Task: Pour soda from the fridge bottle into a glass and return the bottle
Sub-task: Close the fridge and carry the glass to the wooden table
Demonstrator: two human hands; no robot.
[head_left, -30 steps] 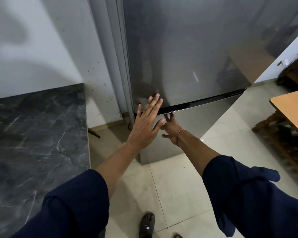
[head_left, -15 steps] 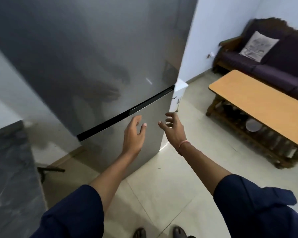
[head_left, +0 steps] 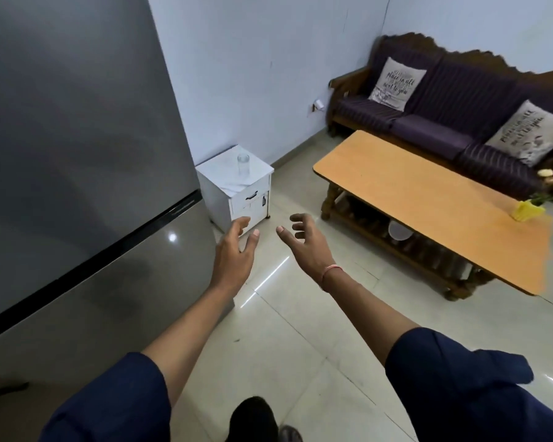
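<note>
The grey fridge (head_left: 77, 154) fills the left of the head view, both of its doors closed, a black strip between them. A clear glass (head_left: 243, 163) stands upright on a small white cabinet (head_left: 256, 193) just right of the fridge. My left hand (head_left: 235, 253) hovers open beside the fridge's right edge, holding nothing. A short way to its right, my right hand (head_left: 304, 242) is also open, fingers loosely curled, a pink thread on its wrist. Both hands hang over the floor in front of the cabinet. No bottle is in view.
A long wooden coffee table (head_left: 428, 202) stands to the right, with a yellow flower holder (head_left: 525, 210) on it. A dark sofa (head_left: 444, 122) with two cushions lines the far wall. Pale tiled floor (head_left: 300, 330) lies between fridge and table. My feet show at the bottom.
My view has swung right, away from the fridge front toward the cabinet and sofa. Both hands have come off the fridge doors and now hover open in the air.
</note>
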